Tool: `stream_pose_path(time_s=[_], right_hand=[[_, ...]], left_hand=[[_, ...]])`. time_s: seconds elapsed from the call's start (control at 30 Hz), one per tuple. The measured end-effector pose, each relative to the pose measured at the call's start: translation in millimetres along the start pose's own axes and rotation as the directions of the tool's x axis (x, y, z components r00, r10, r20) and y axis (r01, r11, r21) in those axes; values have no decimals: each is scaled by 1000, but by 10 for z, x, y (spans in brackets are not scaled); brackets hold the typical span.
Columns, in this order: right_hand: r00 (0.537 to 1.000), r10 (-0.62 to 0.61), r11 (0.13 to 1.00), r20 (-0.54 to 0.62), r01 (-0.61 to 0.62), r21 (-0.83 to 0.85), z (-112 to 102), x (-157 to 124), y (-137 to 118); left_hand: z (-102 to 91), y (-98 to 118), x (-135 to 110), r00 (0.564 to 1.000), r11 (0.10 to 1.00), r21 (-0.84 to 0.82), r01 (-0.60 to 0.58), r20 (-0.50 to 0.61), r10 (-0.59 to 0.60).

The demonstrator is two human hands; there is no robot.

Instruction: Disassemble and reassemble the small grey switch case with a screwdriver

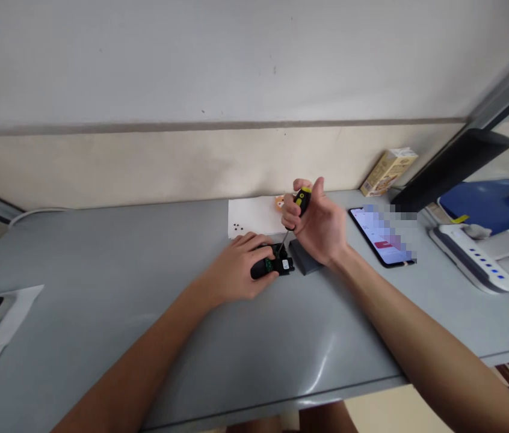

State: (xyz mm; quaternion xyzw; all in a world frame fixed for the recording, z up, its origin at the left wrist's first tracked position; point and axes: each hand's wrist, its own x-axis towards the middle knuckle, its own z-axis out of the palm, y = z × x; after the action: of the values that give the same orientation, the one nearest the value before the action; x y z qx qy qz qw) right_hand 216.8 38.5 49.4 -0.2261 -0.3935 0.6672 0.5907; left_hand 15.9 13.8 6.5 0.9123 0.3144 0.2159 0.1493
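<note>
My left hand (236, 269) lies on the grey table (146, 313) with its fingers closed round a small black device (275, 264) that shows a green part inside. My right hand (315, 224) is wrapped round the black and yellow handle of a screwdriver (297, 210), held nearly upright. The screwdriver's thin shaft slants down to the device and its tip meets the top of it. A dark grey flat piece (305, 257) lies right beside the device, under my right wrist.
A white sheet of paper (249, 216) with a few tiny dark screws (237, 227) lies behind the device. A lit phone (383, 236) lies to the right, a carton (387, 171) by the wall. A monitor, a blue mat and a white appliance crowd the right.
</note>
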Motion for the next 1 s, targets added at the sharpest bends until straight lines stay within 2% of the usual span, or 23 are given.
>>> stream_pose_path(time_s=[0.2, 0.37, 0.5, 0.63, 0.77, 0.9, 1.0], right_hand=[[995, -100, 991, 30, 102, -84, 59, -56, 24], [997, -1, 995, 82, 10, -103, 41, -25, -15], [999, -49, 999, 1, 49, 5, 55, -36, 24], [990, -113, 994, -85, 114, 0, 92, -77, 80], [987, -150, 988, -49, 147, -53, 89, -69, 69], [996, -90, 992, 1, 89, -84, 47, -26, 21], [997, -80, 995, -14, 79, -53, 41, -19, 9]], left_hand=[[-3, -3, -8, 1000, 1000, 24, -18, -9, 19], [-7, -14, -10, 999, 998, 33, -48, -23, 48], [5, -27, -8, 998, 999, 29, -37, -52, 38], [9, -33, -7, 999, 999, 22, -27, -36, 28], [4, -48, -2, 998, 999, 26, -44, -52, 45], [12, -71, 7, 995, 997, 47, -63, -68, 66], [27, -89, 14, 994, 997, 39, -71, -79, 74]])
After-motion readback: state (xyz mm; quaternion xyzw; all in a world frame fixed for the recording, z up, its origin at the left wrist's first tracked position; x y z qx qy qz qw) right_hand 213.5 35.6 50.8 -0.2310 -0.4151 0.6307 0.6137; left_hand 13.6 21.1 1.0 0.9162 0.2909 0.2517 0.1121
